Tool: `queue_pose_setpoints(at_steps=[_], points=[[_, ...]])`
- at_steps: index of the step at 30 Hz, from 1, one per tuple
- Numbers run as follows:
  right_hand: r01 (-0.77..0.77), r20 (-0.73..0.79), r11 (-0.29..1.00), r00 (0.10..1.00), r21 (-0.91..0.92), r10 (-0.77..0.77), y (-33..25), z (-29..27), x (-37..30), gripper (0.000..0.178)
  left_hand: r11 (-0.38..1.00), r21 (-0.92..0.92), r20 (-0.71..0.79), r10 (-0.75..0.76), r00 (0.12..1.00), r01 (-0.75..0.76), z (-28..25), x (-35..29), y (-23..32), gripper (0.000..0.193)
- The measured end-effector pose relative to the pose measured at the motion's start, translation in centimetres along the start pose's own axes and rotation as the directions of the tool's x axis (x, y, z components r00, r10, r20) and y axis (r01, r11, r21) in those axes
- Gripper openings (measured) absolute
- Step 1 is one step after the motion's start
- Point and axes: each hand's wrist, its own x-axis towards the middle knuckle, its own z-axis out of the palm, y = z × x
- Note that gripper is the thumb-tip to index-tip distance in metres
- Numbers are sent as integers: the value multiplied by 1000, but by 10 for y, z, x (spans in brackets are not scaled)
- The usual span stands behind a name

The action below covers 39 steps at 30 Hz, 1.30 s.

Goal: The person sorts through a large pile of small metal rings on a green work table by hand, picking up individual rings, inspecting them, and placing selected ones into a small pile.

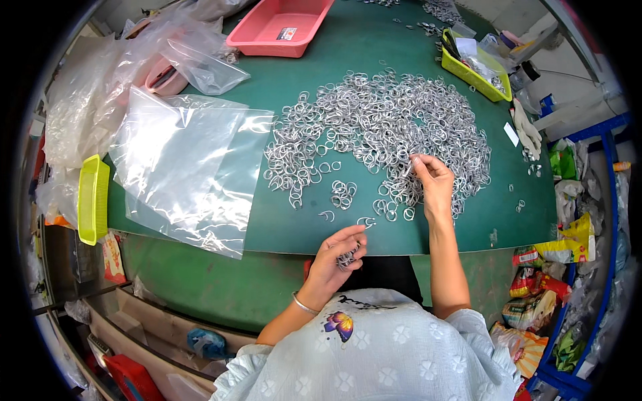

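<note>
Hundreds of loose metal rings [374, 113] heaped on green table [301, 232], jumbled, sharing no long axis. Nearer to right hand [437, 182], directly beneath, thumb and forefinger almost meeting; cannot tell whether pinching one. Ahead and rightward from left hand [328, 265], curled loosely around handful of rings [347, 258].

1. Green table [294, 235]: the landmark.
2. Pink tray [267, 49]: at the table's far side, left of its middle.
3. Clear plastic bags [194, 174]: flat on the table's left part.
4. Yellow-green basket [93, 200]: at the table's left edge.
5. Filled lime basket [468, 72]: on the table's far right.
6. Pale glove [528, 131]: by the table's right edge.
7. Colourful packages [531, 311]: right of the table, on a blue-framed shelf [613, 180].
</note>
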Motion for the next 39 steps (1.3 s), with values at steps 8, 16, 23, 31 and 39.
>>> queue_pose_setpoints(at_steps=[8, 16, 23, 31, 39], points=[[-312, 253, 870, 941, 381, 227, -1, -5, -19, 8, 911, 384, -111, 209, 972, -152, 18, 4, -1, 38], [-383, 443, 878, 866, 287, 233, -9, 15, -52, 12, 396, 781, 156, 624, 766, -482, 37, 38, 5, 29], [97, 473, 956, 880, -277, 48, -14, 19, -64, 17, 192, 842, 238, 705, 668, -503, 37, 33, 12, 13], [-45, 604, 997, 794, -58, 71, -19, 22, -69, 15, 930, 304, -96, 245, 965, -206, 25, 38, 23, 25], [383, 643, 849, 763, -364, -69, -26, 23, -65, 10, 998, 31, -15, -61, 998, 62, 12, 19, 12, 48]])
